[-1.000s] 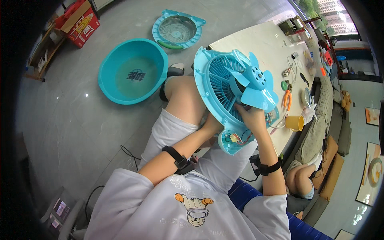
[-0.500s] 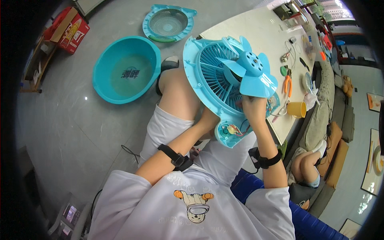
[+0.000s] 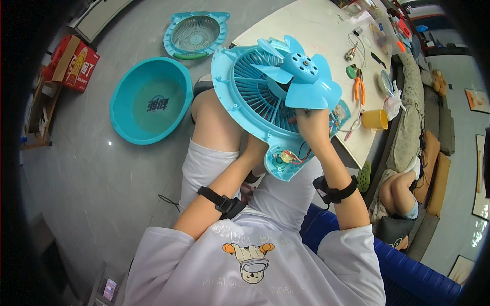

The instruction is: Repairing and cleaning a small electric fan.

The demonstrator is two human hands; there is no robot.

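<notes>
Fan housing [image 3: 258,99] tilting over lap [image 3: 278,203]; left hand [image 3: 256,151] lying beneath near rim [image 3: 255,131], right hand [image 3: 313,128] sitting nearer blades [image 3: 311,94]; fingers hiding, openings and grips being impossible to tell.

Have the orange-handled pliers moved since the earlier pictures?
No, neither way: the pliers keep their place on the white table, near the yellow cup.

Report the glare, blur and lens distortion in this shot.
Head view: a small bright glint on the grey floor; head view: the blue fan blades look fairly crisp, with no obvious motion blur; head view: fisheye darkening blackens the left and right rims.
</notes>
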